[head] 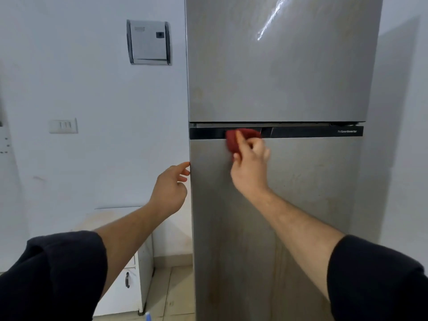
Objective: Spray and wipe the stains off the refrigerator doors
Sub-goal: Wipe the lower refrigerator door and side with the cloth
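Touching the left edge of the refrigerator's lower door (301, 205), my left hand (172, 181) has its fingers loose and slightly spread, holding nothing. Further right, my right hand (250, 163) grips a bunched red cloth (232, 141) against the dark strip (312, 132) just under the upper door (278, 72).

The tall silver metal fridge (278, 251) has 2 shut doors. The top door (282, 70) is shiny. The bottom door (308, 205) has faint brown marks. The small red cloth (232, 142) is bunched up and pressed on the black strip (312, 132) between the doors. The right hand (249, 164) grips it.
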